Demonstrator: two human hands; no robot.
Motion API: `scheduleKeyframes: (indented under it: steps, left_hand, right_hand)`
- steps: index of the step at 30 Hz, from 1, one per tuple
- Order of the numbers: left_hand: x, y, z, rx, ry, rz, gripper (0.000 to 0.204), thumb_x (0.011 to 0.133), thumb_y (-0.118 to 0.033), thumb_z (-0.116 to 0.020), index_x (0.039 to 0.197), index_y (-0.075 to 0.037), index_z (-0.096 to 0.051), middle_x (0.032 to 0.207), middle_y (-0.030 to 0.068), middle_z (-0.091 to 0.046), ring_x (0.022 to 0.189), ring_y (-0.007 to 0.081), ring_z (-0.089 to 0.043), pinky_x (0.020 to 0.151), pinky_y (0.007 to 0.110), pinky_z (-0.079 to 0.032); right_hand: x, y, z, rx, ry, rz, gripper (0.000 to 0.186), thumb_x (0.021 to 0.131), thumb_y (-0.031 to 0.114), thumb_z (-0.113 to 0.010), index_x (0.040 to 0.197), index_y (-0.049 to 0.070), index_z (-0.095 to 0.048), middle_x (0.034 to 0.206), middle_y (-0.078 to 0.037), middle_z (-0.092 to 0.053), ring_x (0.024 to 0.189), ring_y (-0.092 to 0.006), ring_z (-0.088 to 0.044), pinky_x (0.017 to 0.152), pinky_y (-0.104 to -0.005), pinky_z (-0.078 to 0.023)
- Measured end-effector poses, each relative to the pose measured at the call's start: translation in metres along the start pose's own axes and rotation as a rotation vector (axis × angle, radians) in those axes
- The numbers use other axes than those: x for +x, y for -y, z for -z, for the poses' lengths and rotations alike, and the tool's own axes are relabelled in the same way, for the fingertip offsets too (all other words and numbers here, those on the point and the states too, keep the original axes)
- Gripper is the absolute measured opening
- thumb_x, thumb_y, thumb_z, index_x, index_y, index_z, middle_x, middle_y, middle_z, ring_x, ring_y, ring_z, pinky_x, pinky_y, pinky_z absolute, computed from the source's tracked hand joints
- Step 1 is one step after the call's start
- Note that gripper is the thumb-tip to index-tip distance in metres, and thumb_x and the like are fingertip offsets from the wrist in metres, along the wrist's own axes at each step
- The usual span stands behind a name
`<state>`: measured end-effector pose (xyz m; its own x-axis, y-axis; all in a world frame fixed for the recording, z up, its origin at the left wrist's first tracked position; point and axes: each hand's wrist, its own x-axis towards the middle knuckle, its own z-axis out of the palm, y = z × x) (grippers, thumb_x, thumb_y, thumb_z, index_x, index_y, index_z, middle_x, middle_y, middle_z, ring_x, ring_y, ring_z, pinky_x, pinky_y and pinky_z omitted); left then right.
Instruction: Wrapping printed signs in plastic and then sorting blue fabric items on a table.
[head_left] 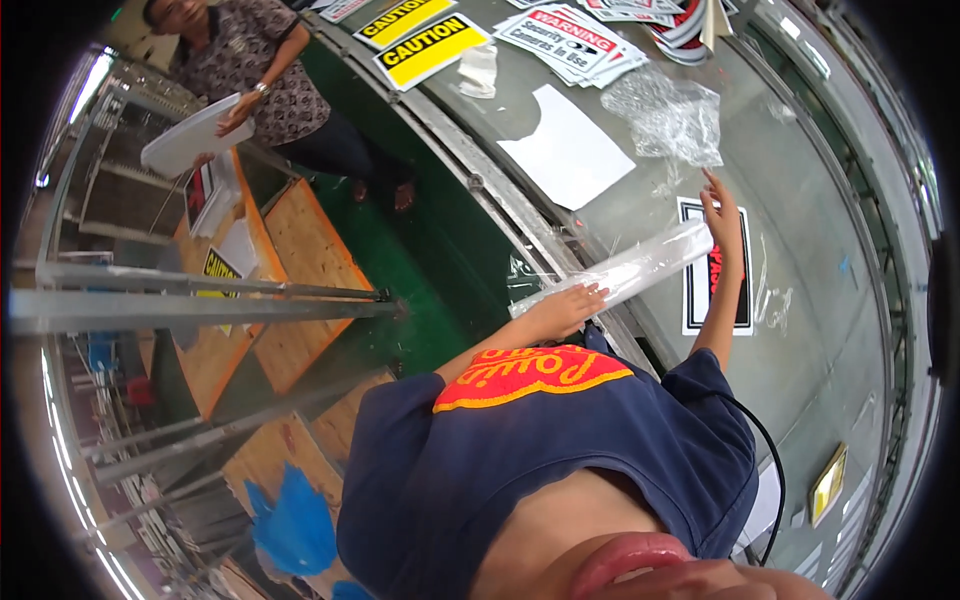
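Note:
A long roll of clear plastic film point(650, 263) lies slantwise at the near edge of the grey table. My left hand point(565, 311) rests on the roll's left part, fingers stretched nearly along it, without wrapping round it. Beyond the roll's right end, my right hand point(722, 208) reaches out with fingers apart, holding nothing that I can see. Under my right arm is a white sign point(694, 318) with a black border and red lettering, partly hidden. Crumpled clear plastic point(672, 115) lies just past my right fingertips. A white sheet with a cut-out corner point(570, 150) is left of it.
Stacked white-and-red signs point(570, 45) and yellow-and-black signs point(430, 50) lie at the table's far side. Leftward, a person point(265, 85) stands on the green floor point(430, 260), holding white sheets point(195, 135) beside wooden tables point(305, 280). Metal bars point(220, 310) cross the left side.

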<state>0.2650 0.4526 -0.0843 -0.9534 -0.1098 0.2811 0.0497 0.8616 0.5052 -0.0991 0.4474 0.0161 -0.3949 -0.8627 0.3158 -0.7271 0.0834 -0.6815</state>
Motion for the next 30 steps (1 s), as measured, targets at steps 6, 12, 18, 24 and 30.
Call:
scheduleKeyframes:
  steps: [6,12,18,24,30]
  left_hand:
    - [-0.006,0.001,-0.014,-0.029,0.007,-0.018,0.063,0.071,-0.01,-0.064,0.129,-0.003,-0.042,0.147,0.0134,-0.028,0.135,0.0305,-0.028,0.11,0.041,-0.027]
    - [-0.002,0.007,-0.014,0.052,-0.007,-0.011,0.065,0.069,-0.017,-0.068,0.129,-0.007,-0.044,0.147,0.0109,-0.029,0.135,0.0284,-0.029,0.11,0.04,-0.027]
    - [-0.005,0.003,-0.009,0.031,-0.001,0.044,0.057,0.074,-0.014,-0.062,0.128,-0.009,-0.044,0.147,0.0091,-0.029,0.136,0.0257,-0.028,0.11,0.039,-0.027]
    - [-0.005,0.016,-0.02,0.106,0.013,-0.001,0.051,0.082,-0.011,-0.049,0.132,-0.011,-0.04,0.15,0.0086,-0.023,0.138,0.0245,-0.025,0.112,0.037,-0.024]
    - [-0.008,0.0,-0.012,0.063,0.001,0.127,0.046,0.085,-0.012,-0.046,0.13,-0.011,-0.042,0.15,0.0066,-0.024,0.137,0.023,-0.025,0.112,0.037,-0.025]
  right_hand:
    - [0.11,0.07,-0.028,-0.619,-0.195,0.249,0.021,0.088,0.031,-0.054,0.096,0.013,-0.061,0.092,-0.008,-0.065,0.084,-0.0331,-0.062,0.067,-0.0428,-0.048]
    - [0.231,0.09,-0.162,-0.482,0.491,-0.066,0.049,0.082,0.02,-0.049,0.131,0.018,-0.047,0.088,-0.014,-0.068,0.078,-0.0282,-0.067,0.075,-0.0418,-0.05]
    - [0.258,0.051,-0.247,-0.404,0.539,-0.367,0.031,0.08,0.018,-0.049,0.107,0.011,-0.064,0.081,-0.008,-0.069,0.071,-0.0209,-0.067,0.073,-0.0368,-0.049]
    - [0.275,0.043,-0.271,-0.385,0.565,-0.318,0.06,0.081,0.013,-0.044,0.139,0.014,-0.033,0.074,-0.013,-0.065,0.06,-0.0197,-0.063,0.054,-0.0357,-0.051]
    - [0.277,0.038,-0.293,-0.406,0.582,-0.332,0.055,0.079,0.024,-0.048,0.133,0.018,-0.043,0.079,-0.006,-0.069,0.073,-0.018,-0.068,0.079,-0.0385,-0.048]
